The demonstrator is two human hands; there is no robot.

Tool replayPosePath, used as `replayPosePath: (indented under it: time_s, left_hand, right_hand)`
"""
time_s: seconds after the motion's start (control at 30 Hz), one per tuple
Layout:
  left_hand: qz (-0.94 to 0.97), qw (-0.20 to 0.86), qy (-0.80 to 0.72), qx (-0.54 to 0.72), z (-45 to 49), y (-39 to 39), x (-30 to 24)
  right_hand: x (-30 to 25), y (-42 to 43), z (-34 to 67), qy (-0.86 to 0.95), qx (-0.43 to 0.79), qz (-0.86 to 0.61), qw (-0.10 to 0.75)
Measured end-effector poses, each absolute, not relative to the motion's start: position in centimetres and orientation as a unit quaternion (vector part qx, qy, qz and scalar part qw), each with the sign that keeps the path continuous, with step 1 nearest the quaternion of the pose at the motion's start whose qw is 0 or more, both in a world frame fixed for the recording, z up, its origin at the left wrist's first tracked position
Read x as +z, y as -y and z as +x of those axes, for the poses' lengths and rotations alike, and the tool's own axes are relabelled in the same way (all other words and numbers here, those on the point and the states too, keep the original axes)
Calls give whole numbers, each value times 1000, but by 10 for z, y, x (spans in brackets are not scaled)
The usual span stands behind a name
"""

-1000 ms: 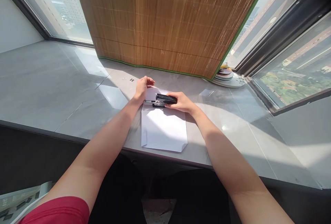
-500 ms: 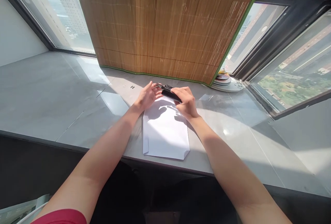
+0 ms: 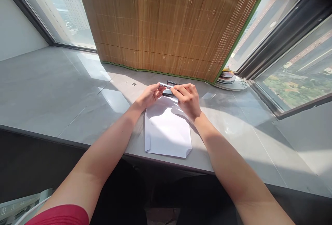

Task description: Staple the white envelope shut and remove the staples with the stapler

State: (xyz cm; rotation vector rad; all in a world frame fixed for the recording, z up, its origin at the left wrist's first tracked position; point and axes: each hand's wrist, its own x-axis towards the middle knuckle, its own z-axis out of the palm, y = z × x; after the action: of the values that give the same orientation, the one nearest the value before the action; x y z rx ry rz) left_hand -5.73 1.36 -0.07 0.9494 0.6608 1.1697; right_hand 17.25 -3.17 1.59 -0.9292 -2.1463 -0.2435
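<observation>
A black stapler (image 3: 169, 94) is held up between my two hands, over the far end of a stack of white paper (image 3: 168, 131). Its top part stands apart from the body, and a silvery strip shows between them. My left hand (image 3: 151, 94) has its fingers closed around the stapler's left end. From the right, my right hand (image 3: 190, 99) grips it, fingertips reaching over its middle; the right end is hidden behind them. The paper lies on the sill with its near corners folded. To the left lie small staple strips (image 3: 134, 84).
The grey tiled sill (image 3: 64, 93) ends at a dark front edge near me. A bamboo blind (image 3: 166, 24) hangs behind my hands. Stacked plates (image 3: 230, 81) stand at the back right, beside the window frame.
The stapler's parts have spread apart, and the silvery strip now shows. My right hand has moved its fingers over the stapler's middle; my left hand keeps its end. The view has shifted slightly.
</observation>
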Motion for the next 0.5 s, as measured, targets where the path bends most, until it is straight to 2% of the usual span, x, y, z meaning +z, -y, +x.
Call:
replayPosePath:
  time_s: [0.13, 0.23, 0.37, 0.5]
  left_hand:
    - [418, 670, -296, 538, -56, -12, 2]
    - [414, 648, -308, 560, -55, -11, 3]
    - [416, 605, -354, 579, -56, -9, 5]
    - [449, 582, -381, 561, -59, -7, 6]
  right_hand:
    - [16, 31, 173, 803, -107, -395, 432]
    - [15, 30, 174, 746, -53, -433, 502]
    - [15, 30, 182, 708, 156, -412, 553]
    - [15, 30, 191, 699, 402, -349, 478]
